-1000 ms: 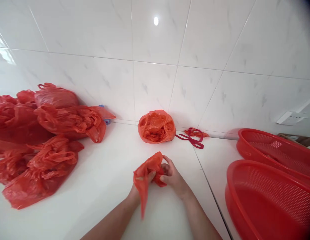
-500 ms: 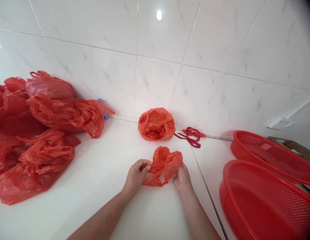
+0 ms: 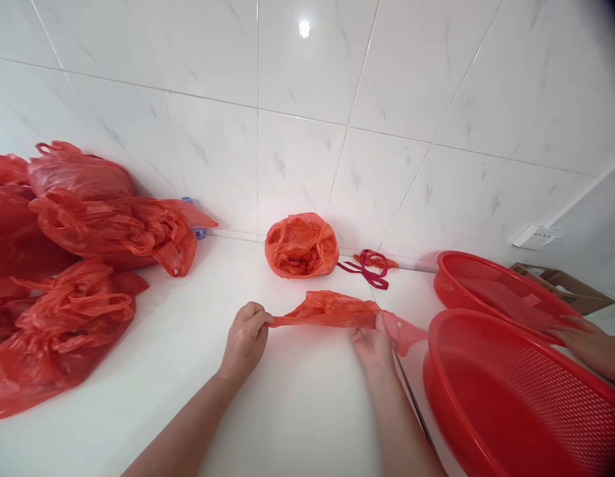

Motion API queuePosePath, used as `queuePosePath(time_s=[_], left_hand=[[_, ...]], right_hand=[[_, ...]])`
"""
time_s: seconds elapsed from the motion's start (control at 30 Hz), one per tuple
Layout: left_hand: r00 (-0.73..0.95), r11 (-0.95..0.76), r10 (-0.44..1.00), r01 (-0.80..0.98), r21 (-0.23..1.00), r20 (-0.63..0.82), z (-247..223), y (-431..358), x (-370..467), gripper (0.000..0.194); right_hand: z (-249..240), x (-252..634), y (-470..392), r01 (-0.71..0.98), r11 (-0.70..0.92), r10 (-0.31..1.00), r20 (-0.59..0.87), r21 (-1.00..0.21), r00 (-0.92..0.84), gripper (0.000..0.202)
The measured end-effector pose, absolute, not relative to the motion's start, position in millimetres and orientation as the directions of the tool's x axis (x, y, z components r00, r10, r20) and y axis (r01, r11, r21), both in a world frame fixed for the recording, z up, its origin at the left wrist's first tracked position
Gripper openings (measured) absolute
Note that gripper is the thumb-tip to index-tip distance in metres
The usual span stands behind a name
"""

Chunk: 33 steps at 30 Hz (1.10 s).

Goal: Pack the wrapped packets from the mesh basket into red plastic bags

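Head view, bearings read as a clock dial centred on the held bag, twelve o'clock toward the wall. Item: orange-red plastic bag [image 3: 331, 309], thin and crumpled, stretched sideways above the worktop [image 3: 297, 404]. Left hand [image 3: 246, 336], at nine o'clock: thumb and fingers pinched on the bag's narrow twisted end. Right hand [image 3: 373, 341], at four o'clock: thumb and fingers gripping near the other end, a loose flap trailing beyond it toward three; whether the flap touches the near basket cannot be told. At eleven: one rounded red bag [image 3: 301, 246], stuffed with crumpled plastic, by the tiled wall [image 3: 297, 159]. Between one and two: dark-red ribbon [image 3: 379, 284], looped, lying with a scrap of orange-red plastic [image 3: 389, 264]. Between nine and ten: heaped, full red bags [image 3: 103, 228], with a blue-and-white object [image 3: 200, 233] mostly hidden behind them. At three: far oval basket [image 3: 496, 285], red, perforated, another person's hand [image 3: 592, 343] at its rim; behind it, an open cardboard box [image 3: 570, 288]. Toward four: near oval basket [image 3: 510, 391], red, with mesh side. Between two and three: white socket strip [image 3: 538, 236].
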<state>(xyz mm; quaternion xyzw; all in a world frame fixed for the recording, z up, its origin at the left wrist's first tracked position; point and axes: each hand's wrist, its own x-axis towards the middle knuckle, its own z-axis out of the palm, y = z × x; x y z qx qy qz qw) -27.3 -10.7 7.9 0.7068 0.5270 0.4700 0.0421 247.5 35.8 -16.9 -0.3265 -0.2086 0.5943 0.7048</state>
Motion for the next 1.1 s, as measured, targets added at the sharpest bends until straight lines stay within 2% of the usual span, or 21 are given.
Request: queuePosePath(time_s=[0.07,0.23,0.43,0.53,0.67,0.73,0.87,0.97,1.0,1.1], left_hand=[[-0.031,-0.411,0.778,0.73,0.546,0.627,8.9,-9.1,-31.3,0.03],[-0.041,-0.424,0.773,0.708,0.564,0.633,5.5,-9.0,-31.6,0.031],[0.141,-0.6,0.714,0.63,0.493,0.686,5.4,-14.9,-20.5,0.033],[0.294,-0.67,0.713,0.554,0.494,0.637,13.2,-26.2,-7.4,0.032],[0.518,-0.678,0.726,0.432,0.595,0.452,16.9,-43.8,9.2,0.023],[0.468,-0.673,0.737,0.45,0.586,0.487,13.1,-47.2,12.8,0.037],[0.145,-0.632,0.661,0.637,0.442,0.736,5.9,-41.1,12.0,0.062],[0.087,-0.548,0.69,0.711,0.44,0.718,7.9,-32.7,7.6,0.077],[0.087,-0.515,0.73,0.722,0.462,0.677,9.4,-29.9,4.7,0.072],[0.006,-0.373,0.853,0.707,0.601,0.522,12.6,-20.0,-11.8,0.033]], right_hand=[[-19.0,248.3,36.9,-0.771,0.071,0.965,-0.15,-0.633,0.213,0.025],[-19.3,244.8,36.7,-0.782,0.064,0.967,-0.155,-0.62,0.202,0.021],[-11.4,243.5,31.9,-0.753,0.015,0.98,-0.138,-0.658,0.141,0.026],[-2.5,230.7,24.1,-0.693,-0.016,0.999,-0.047,-0.721,0.026,0.032],[0.6,206.9,14.7,-0.426,0.034,0.994,0.075,-0.904,-0.079,0.04],[-0.3,199.1,12.2,-0.302,0.07,0.991,0.102,-0.951,-0.089,0.04],[5.0,190.9,5.9,-0.211,0.069,0.98,0.106,-0.975,-0.17,0.037],[12.0,185.1,-2.1,-0.152,0.024,0.952,0.069,-0.988,-0.298,0.042],[13.1,183.6,-4.4,-0.133,-0.002,0.938,0.044,-0.991,-0.343,0.041],[12.3,184.6,-5.6,-0.136,-0.09,0.928,-0.034,-0.987,-0.37,0.033]])
